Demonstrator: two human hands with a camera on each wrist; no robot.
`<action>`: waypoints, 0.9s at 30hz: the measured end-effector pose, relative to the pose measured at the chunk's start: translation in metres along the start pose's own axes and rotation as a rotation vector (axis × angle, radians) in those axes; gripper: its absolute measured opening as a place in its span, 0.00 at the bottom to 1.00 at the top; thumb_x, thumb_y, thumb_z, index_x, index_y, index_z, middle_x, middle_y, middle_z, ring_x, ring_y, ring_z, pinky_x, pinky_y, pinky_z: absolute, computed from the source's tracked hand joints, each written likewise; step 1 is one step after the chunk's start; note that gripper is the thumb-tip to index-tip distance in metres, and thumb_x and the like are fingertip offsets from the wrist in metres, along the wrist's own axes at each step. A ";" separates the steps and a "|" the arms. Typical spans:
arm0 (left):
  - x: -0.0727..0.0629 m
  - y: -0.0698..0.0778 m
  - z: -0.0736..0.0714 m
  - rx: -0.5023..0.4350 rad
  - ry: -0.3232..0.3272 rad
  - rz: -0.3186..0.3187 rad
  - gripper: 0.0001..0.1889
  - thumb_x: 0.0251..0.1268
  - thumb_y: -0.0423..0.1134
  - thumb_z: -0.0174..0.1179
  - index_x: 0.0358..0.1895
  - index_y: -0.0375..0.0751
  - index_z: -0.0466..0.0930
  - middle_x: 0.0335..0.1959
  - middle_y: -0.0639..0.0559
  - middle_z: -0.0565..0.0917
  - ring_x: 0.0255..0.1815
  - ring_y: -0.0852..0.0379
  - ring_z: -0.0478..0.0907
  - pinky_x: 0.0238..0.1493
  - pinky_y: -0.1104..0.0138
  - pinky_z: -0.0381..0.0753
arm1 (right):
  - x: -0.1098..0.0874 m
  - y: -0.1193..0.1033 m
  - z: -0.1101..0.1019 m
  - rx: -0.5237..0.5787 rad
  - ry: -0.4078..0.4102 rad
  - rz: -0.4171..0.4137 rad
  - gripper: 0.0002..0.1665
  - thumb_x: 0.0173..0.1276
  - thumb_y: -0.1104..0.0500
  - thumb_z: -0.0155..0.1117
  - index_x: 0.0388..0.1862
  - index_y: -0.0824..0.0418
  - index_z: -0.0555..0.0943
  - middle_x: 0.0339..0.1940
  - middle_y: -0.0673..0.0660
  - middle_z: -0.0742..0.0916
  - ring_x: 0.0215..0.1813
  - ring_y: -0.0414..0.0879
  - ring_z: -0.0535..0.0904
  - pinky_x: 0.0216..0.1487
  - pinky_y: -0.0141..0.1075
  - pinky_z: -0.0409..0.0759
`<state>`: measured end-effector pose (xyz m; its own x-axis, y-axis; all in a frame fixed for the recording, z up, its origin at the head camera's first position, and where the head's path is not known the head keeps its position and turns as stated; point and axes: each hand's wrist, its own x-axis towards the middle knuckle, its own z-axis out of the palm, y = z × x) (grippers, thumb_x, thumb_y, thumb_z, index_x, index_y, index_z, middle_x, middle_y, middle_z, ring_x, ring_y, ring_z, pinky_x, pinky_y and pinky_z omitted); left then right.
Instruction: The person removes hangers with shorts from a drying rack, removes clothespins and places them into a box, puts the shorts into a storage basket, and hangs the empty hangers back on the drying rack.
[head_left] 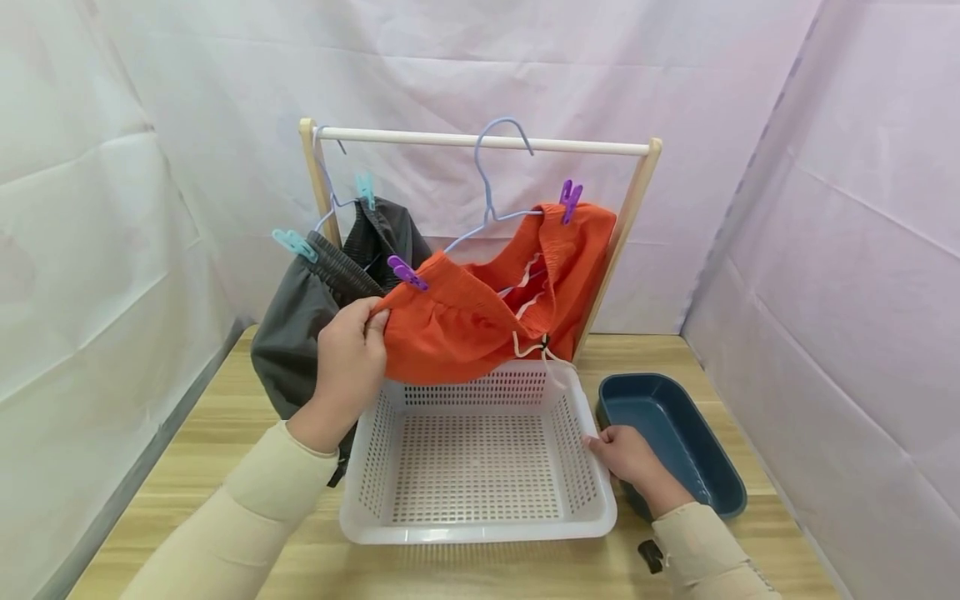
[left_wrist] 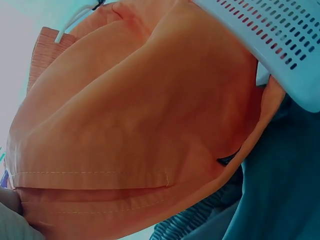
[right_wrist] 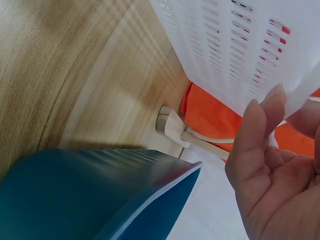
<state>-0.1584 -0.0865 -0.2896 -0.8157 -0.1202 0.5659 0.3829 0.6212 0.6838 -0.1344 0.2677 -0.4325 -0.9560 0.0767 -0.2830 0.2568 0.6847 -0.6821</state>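
Note:
Orange shorts with a white drawstring hang from a blue hanger, held by purple clothespins. My left hand pinches the left edge of the shorts, thumb in front, just below one clothespin. The cloth fills most of the left wrist view. My right hand grips the right rim of a white perforated basket, which has nothing in it. In the right wrist view, the fingers lie against the basket's outer wall with the thumb over the rim.
Dark grey shorts hang at left from another hanger with light-blue clothespins. The wooden rack with its white rod stands behind the basket. A dark blue tray sits at right, beside my right hand. White cloth walls surround the table.

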 end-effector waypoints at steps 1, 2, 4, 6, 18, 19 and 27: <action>0.000 0.000 -0.002 0.005 0.008 0.007 0.09 0.68 0.29 0.56 0.46 0.27 0.79 0.39 0.35 0.82 0.36 0.42 0.76 0.45 0.49 0.82 | 0.000 -0.001 0.000 -0.002 -0.002 0.000 0.16 0.72 0.56 0.57 0.32 0.69 0.80 0.23 0.54 0.83 0.23 0.43 0.78 0.24 0.41 0.78; -0.001 -0.001 -0.003 0.009 0.016 0.014 0.08 0.68 0.29 0.56 0.45 0.26 0.79 0.39 0.34 0.82 0.36 0.42 0.76 0.45 0.49 0.81 | 0.000 -0.001 -0.001 -0.004 -0.002 0.000 0.16 0.72 0.56 0.57 0.32 0.69 0.80 0.23 0.54 0.83 0.23 0.44 0.78 0.24 0.41 0.78; -0.001 -0.003 -0.006 0.016 0.029 0.025 0.08 0.68 0.28 0.56 0.44 0.26 0.79 0.39 0.34 0.82 0.36 0.41 0.76 0.45 0.48 0.80 | -0.001 -0.001 -0.001 -0.009 0.000 -0.001 0.16 0.72 0.56 0.57 0.31 0.69 0.79 0.23 0.54 0.83 0.23 0.44 0.78 0.24 0.40 0.77; -0.002 -0.005 -0.009 0.019 0.042 0.044 0.07 0.67 0.27 0.56 0.43 0.26 0.80 0.38 0.33 0.82 0.36 0.40 0.77 0.44 0.48 0.80 | 0.000 -0.001 -0.001 -0.011 0.002 -0.007 0.16 0.72 0.57 0.57 0.31 0.69 0.79 0.22 0.54 0.83 0.22 0.43 0.78 0.23 0.39 0.77; -0.011 -0.018 -0.027 0.035 0.106 0.112 0.06 0.65 0.24 0.57 0.41 0.25 0.80 0.36 0.33 0.83 0.35 0.39 0.78 0.42 0.47 0.79 | 0.000 -0.003 -0.002 -0.064 0.006 -0.008 0.14 0.70 0.57 0.59 0.29 0.67 0.79 0.20 0.54 0.82 0.21 0.43 0.76 0.19 0.34 0.73; -0.012 -0.018 -0.028 0.032 0.111 0.118 0.05 0.64 0.24 0.57 0.40 0.25 0.80 0.36 0.33 0.83 0.35 0.40 0.78 0.41 0.48 0.79 | 0.000 -0.004 -0.002 -0.068 0.004 -0.007 0.14 0.70 0.57 0.59 0.30 0.67 0.79 0.20 0.54 0.82 0.21 0.43 0.77 0.20 0.34 0.73; -0.015 -0.022 -0.039 0.052 0.181 0.155 0.04 0.62 0.23 0.59 0.38 0.24 0.80 0.34 0.33 0.83 0.33 0.40 0.79 0.39 0.69 0.74 | -0.001 -0.005 -0.003 -0.084 -0.008 -0.001 0.14 0.71 0.57 0.58 0.31 0.67 0.79 0.21 0.54 0.82 0.21 0.43 0.77 0.20 0.34 0.74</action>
<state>-0.1374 -0.1283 -0.2952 -0.6560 -0.1544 0.7388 0.4705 0.6817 0.5602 -0.1350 0.2668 -0.4265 -0.9549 0.0704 -0.2886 0.2433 0.7429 -0.6236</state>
